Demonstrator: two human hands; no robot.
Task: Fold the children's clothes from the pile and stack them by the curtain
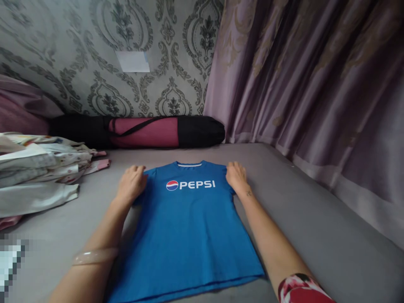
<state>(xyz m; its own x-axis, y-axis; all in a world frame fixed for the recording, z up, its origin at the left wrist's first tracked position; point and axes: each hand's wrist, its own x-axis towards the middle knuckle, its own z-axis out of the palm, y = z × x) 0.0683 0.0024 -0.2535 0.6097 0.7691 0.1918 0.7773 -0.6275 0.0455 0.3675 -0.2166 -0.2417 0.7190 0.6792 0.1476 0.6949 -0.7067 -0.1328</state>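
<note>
A blue T-shirt with a white PEPSI logo lies flat, front up, on a grey bed surface, its collar pointing away from me. My left hand rests on the shirt's left shoulder with its fingers curled over the fabric edge. On the right shoulder, my right hand grips the cloth the same way. Both sleeves are hidden under or behind the hands. A pale bangle circles my left wrist.
A stack of folded light clothes sits at the left. A rolled pink mat in a black bag lies along the patterned wall. Purple curtains hang at the right.
</note>
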